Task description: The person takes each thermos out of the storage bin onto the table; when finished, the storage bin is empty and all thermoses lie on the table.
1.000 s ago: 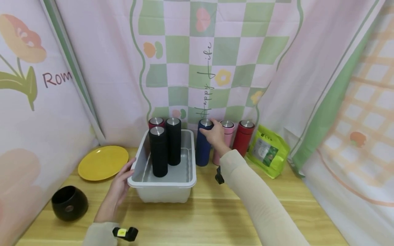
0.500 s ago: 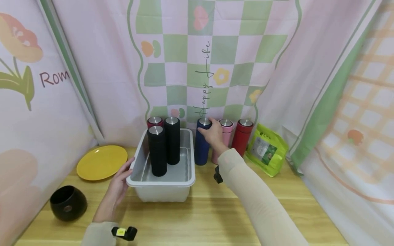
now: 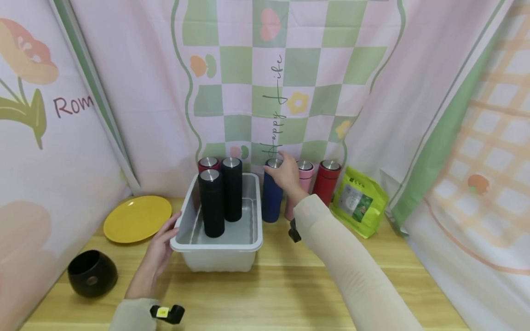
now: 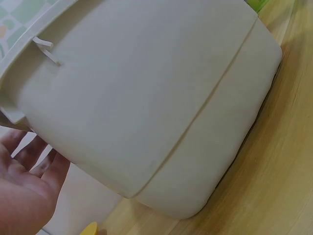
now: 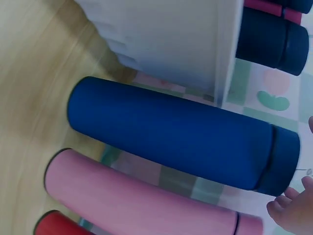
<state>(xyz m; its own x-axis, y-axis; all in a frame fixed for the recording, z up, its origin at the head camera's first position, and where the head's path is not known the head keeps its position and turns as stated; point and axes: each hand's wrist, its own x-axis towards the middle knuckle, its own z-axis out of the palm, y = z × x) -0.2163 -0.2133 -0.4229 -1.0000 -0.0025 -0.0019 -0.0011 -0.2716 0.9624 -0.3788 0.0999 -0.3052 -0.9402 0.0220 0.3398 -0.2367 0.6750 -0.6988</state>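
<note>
A blue thermos bottle (image 3: 272,200) stands upright on the table, just right of a grey plastic bin (image 3: 219,259). My right hand (image 3: 288,177) hovers at its lid, thumb and fingers spread; in the right wrist view the fingertips (image 5: 281,208) show right beside the lid. My left hand (image 3: 159,250) rests against the bin's left side, its fingers (image 4: 56,171) lying under the rim in the left wrist view. Inside the bin, two black thermos bottles (image 3: 213,207) stand in front of a red-topped one (image 3: 209,163), mostly hidden.
Right of the blue bottle stand a pink thermos (image 3: 305,177) and a red thermos (image 3: 327,184), then a green packet (image 3: 360,202). At left lie a yellow plate (image 3: 137,219) and a black round cup (image 3: 93,273). A printed curtain (image 3: 236,101) hangs behind.
My right hand has loosened from the blue thermos bottle's lid and risen slightly above it. The bottle stands in the same place, and my left hand has stayed at the bin.
</note>
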